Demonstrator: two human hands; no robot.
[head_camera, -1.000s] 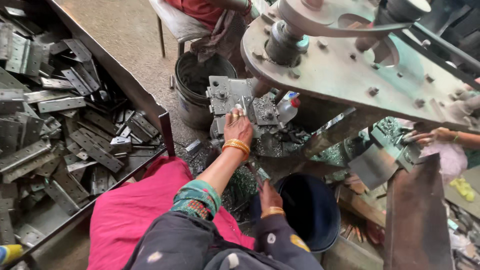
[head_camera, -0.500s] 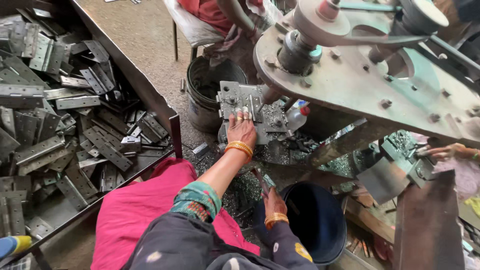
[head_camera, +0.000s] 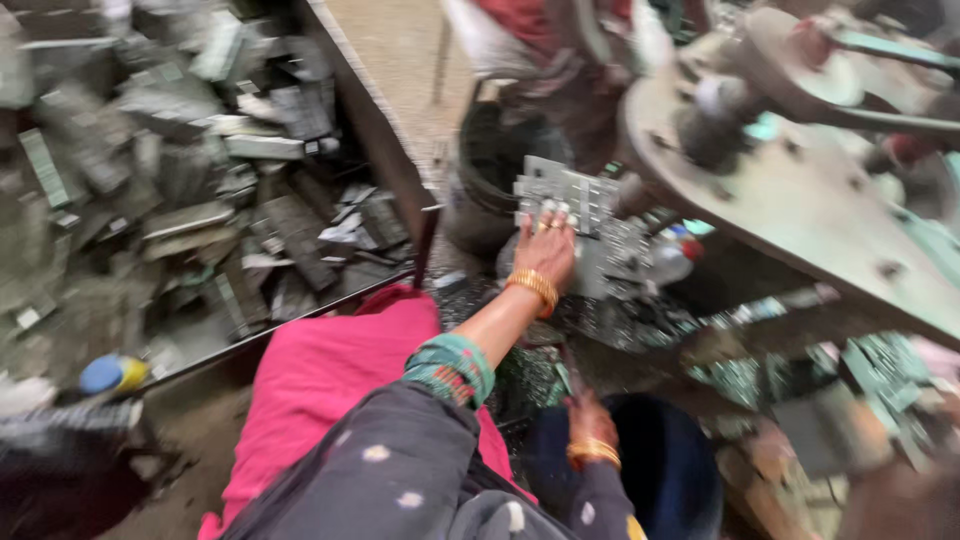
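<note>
At centre frame, under the rim of a big press (head_camera: 800, 190): left hand (head_camera: 548, 250) flat, fingers spread, pressing on a grey punched plate (head_camera: 570, 195) that leans on a heap of similar plates (head_camera: 620, 255). Lower centre, right hand (head_camera: 590, 420) closed around a thin dark tool, hard to make out through blur, just above a dark blue tub (head_camera: 660, 470).

Likely trouble: sharp punched edges cutting bare fingers if the plate slips sideways; heap shifting under pressure and sliding down toward the lap; sleeve or bangle catching on a corner; hand very near the press, so pinching if anything there moves.

Surface: no real bench, just loose metal scrap and dark swarf on the ground. At left, a long tray (head_camera: 370, 110) piled with metal offcuts. Upper centre, a black bucket (head_camera: 490, 170) and another seated person (head_camera: 560, 30). Cramped, cluttered workshop, concrete floor.
</note>
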